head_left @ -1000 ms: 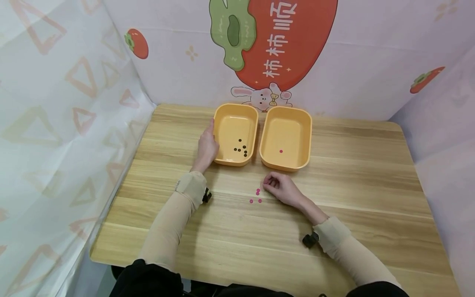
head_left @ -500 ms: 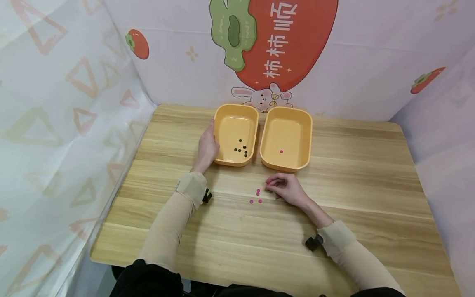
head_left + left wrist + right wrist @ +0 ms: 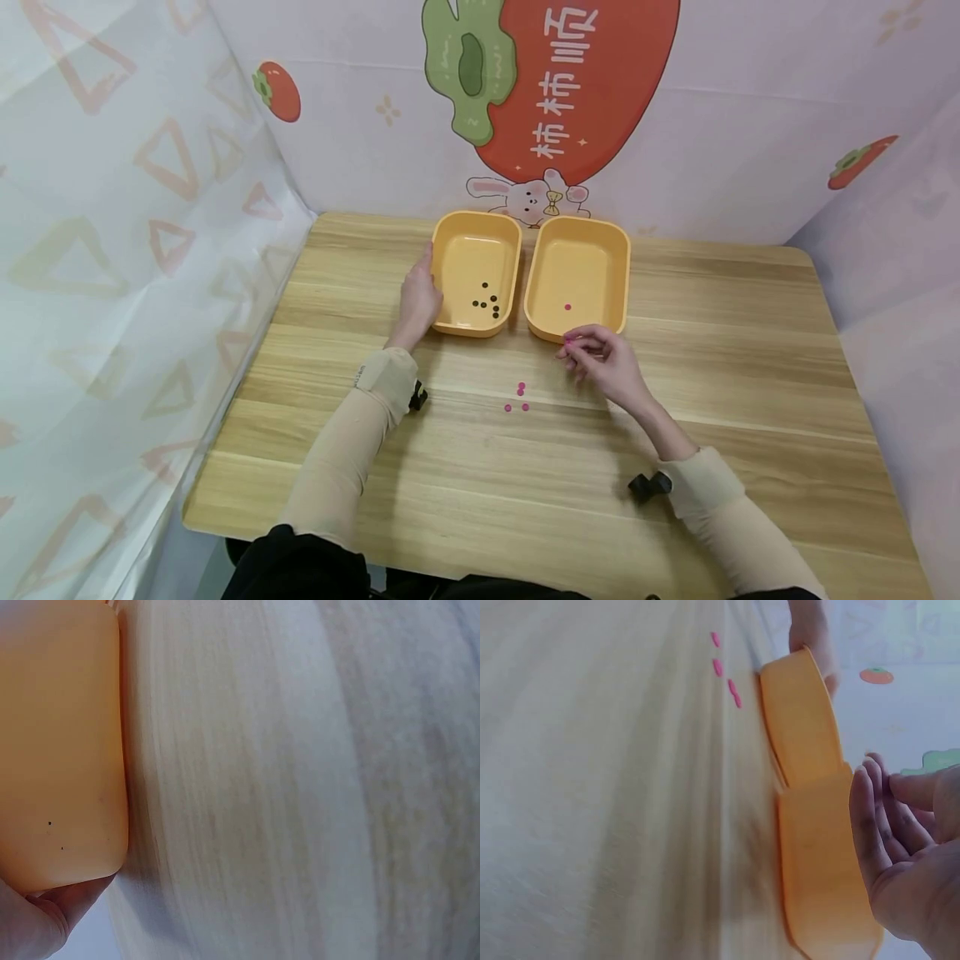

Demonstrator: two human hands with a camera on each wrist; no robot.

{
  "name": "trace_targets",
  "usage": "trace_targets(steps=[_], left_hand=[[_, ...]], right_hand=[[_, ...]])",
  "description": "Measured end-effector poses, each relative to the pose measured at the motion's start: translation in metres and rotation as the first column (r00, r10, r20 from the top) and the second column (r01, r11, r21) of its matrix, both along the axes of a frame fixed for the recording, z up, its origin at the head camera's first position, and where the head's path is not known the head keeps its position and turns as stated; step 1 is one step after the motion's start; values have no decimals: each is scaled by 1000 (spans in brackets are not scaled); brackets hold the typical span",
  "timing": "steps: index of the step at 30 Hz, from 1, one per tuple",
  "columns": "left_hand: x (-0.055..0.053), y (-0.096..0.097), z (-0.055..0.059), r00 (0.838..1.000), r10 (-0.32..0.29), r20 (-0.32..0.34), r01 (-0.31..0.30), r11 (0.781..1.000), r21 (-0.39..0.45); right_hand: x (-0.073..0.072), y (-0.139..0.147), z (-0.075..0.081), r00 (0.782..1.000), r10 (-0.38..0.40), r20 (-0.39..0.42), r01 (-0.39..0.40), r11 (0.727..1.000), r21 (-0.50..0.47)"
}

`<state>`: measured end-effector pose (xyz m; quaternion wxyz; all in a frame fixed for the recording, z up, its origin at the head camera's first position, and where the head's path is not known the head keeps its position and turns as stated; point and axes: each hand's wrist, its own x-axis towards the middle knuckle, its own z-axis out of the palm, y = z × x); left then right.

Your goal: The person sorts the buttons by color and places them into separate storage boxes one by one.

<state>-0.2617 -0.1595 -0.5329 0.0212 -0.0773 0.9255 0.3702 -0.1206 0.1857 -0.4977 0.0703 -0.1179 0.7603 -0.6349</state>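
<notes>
My left hand rests along the outer left side of the left yellow-orange tray, its fingers lying straight against the wall. Several small black discs lie inside that tray. Between thumb and fingertips, my right hand pinches a small pink disc just above the near rim of the right tray. One pink disc lies on the floor of the right tray. In the right wrist view the right hand is seen beside the trays, and the pinched disc cannot be made out.
Several loose pink discs lie on the wooden table in front of the trays. A patterned cloth backdrop stands right behind the table, with another cloth on the left.
My right hand has moved up and to the right from beside the loose discs to the right tray's near rim, carrying a pink disc. The left hand stays at its tray.
</notes>
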Motion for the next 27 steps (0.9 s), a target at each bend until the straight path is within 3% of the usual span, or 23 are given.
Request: trace_targets(steps=[6,10,16,27], left_hand=[[-5,-3,-9,1000,-9,17,9,1000,-25],[-4,-3,-7,1000,-13,14,14,1000,-25],[3,2,5,1000,-5,24,5,1000,-6],[5,3,10,1000,2,12,-2,1000,2]], right_hand=[[-12,9,6,997,-69,-35,68,998,-19],[-19,13,8,995,-86,-41,85,996,-30],[-25,16,9,995,-94,16,95,994,-56],[-33,16,18,978,-166,130,169,986,-14]])
